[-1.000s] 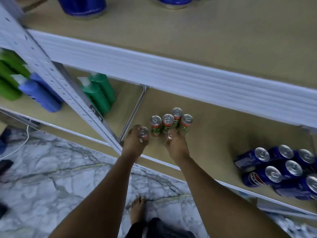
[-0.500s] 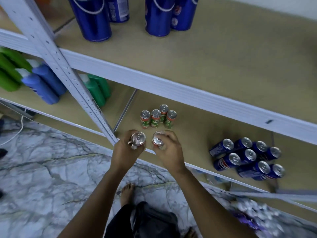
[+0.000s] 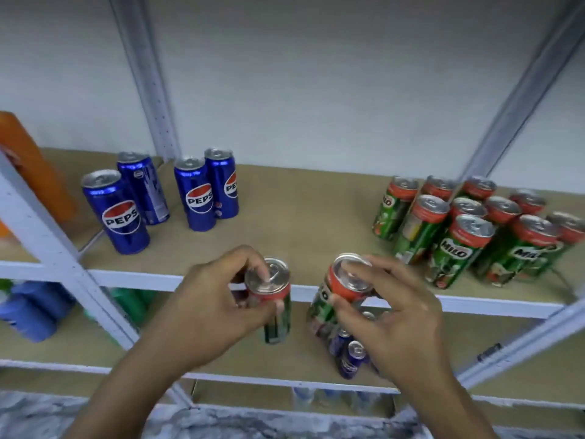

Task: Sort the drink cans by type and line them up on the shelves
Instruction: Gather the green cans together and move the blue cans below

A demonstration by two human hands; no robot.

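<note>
Non-task items: containers at left, wall, floor.

An orange container [image 3: 34, 166] stands at the far left of the upper level, partly behind a perforated grey upright [image 3: 52, 248]. Below it lie blurred blue bottles [image 3: 30, 312] and green bottles [image 3: 133, 302]. A plain pale wall [image 3: 316, 74] backs the unit; marbled grey floor [image 3: 38, 413] shows beneath.

Two green Milo cans [image 3: 274, 301] held upright, mid-air

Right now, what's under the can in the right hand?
Below the Milo can in the right hand, blue cans stand on the lower shelf. A few silver tops and blue sides show; the hand covers the rest, so their count is unclear.
</note>
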